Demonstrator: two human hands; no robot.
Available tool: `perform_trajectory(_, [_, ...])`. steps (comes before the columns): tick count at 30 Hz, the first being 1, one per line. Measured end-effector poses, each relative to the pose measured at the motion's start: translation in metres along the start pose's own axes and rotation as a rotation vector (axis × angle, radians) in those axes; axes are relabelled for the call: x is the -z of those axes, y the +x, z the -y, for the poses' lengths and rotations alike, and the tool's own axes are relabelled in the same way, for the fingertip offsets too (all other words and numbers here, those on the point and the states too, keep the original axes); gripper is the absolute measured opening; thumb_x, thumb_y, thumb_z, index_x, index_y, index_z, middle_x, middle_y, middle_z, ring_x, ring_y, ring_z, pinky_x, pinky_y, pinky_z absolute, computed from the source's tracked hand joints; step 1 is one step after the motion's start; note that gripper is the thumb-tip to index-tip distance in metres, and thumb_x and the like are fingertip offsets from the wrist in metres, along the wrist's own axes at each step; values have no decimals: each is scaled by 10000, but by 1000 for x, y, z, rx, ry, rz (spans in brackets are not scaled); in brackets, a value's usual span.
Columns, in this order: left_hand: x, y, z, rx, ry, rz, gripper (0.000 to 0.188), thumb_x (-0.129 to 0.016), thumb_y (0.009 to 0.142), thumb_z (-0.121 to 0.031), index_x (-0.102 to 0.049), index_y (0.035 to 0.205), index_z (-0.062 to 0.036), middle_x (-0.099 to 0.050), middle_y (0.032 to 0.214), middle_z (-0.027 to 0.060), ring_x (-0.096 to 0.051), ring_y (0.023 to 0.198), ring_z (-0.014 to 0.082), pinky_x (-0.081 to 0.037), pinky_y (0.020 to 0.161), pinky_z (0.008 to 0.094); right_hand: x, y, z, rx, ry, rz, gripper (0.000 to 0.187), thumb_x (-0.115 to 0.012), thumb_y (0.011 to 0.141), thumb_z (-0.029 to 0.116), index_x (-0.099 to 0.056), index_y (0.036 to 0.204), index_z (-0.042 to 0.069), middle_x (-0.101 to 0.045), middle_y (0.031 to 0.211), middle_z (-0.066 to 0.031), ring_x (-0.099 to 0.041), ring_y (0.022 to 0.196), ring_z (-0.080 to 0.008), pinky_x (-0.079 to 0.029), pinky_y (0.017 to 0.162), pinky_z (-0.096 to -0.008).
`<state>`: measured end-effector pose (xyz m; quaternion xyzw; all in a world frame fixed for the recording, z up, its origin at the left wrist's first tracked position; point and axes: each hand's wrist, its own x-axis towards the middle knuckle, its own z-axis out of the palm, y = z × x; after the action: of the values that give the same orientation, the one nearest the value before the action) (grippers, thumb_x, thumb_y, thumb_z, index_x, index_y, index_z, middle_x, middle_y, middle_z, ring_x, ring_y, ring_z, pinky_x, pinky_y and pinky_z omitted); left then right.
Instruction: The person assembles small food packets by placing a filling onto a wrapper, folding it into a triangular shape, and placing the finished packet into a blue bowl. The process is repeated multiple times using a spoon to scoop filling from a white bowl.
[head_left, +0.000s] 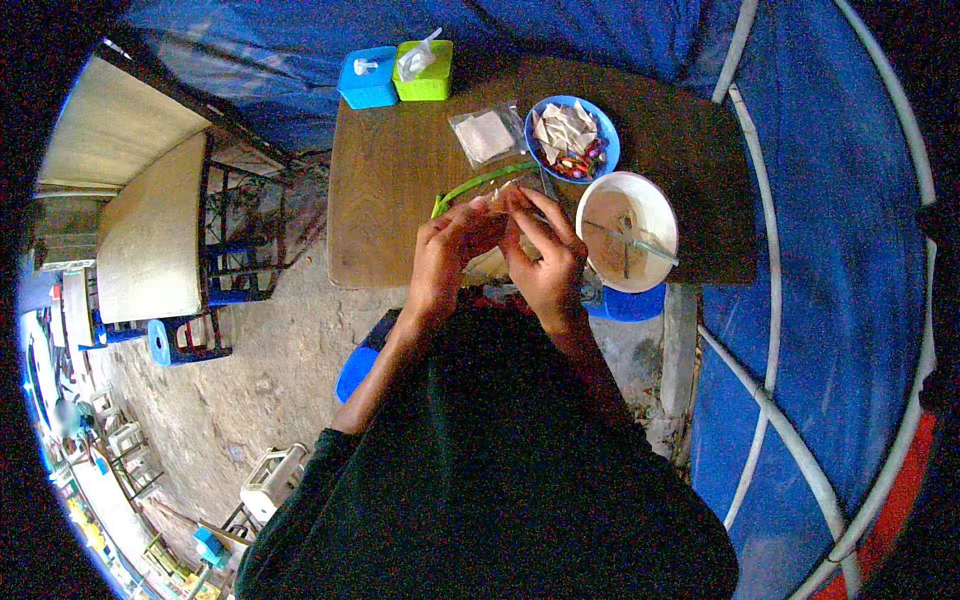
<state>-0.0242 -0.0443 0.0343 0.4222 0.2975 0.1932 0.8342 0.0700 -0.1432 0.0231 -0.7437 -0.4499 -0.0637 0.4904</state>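
Note:
Over the table's near edge, my left hand (442,252) and my right hand (548,258) meet with bent fingers, pinching a small pale piece (507,192) at the fingertips. Fingers hide most of it. Just beyond them, a long green strip (470,183) curves across the tabletop. To the right of my right hand stands a white bowl (662,205) with a brownish mix and a pale-handled utensil (640,244) in it. Behind that, a blue bowl (545,110) holds pale folded pieces (563,130) above red and purple bits, perhaps chilies and shallots.
A clear bag (488,137) of pale square sheets lies beyond my hands on the brown table (385,210). Blue (367,80) and green (424,75) containers stand at its far left corner. Blue tarp and pale poles (765,260) bound the right side; more tables (155,240) stand left.

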Motion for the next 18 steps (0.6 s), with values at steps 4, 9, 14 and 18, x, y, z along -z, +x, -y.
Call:
perform_trajectory(4, [-1, -2, -5, -68, 122, -28, 228, -602, 897, -126, -645, 1058, 28, -679, 996, 93, -647, 879, 160, -508, 813, 283, 3, 1, 4, -57, 130, 31, 347, -681, 749, -4, -659, 1095, 17, -645, 1096, -124, -637, 978, -240, -494, 863, -320])
perform_trajectory(9, [1, -3, -11, -150, 305, 30, 176, -611, 883, -72, -663, 1019, 26, -691, 941, 79, -640, 842, 131, -502, 768, 255, 18, 8, 1, -539, 638, 90, 283, -686, 823, 86, -648, 1082, -22, -655, 1055, -83, -604, 963, -146, -477, 861, -289])
perform_trajectory(14, [0, -2, -17, -142, 339, 101, 157, -641, 858, -65, -685, 983, 19, -697, 906, 71, -644, 818, 124, -510, 756, 252, 28, 9, -5, -693, 725, 198, 260, -682, 817, 136, -661, 1040, 4, -661, 1022, -82, -610, 935, -150, -458, 871, -295])
perform_trajectory(18, [-1, -2, -21, -148, 372, 142, 149, -658, 843, -63, -698, 962, 17, -701, 867, 70, -643, 769, 117, -510, 717, 244, 29, 4, -11, -733, 915, 225, 214, -681, 798, 113, -673, 995, 28, -665, 1003, -83, -618, 948, -179, -449, 899, -313])
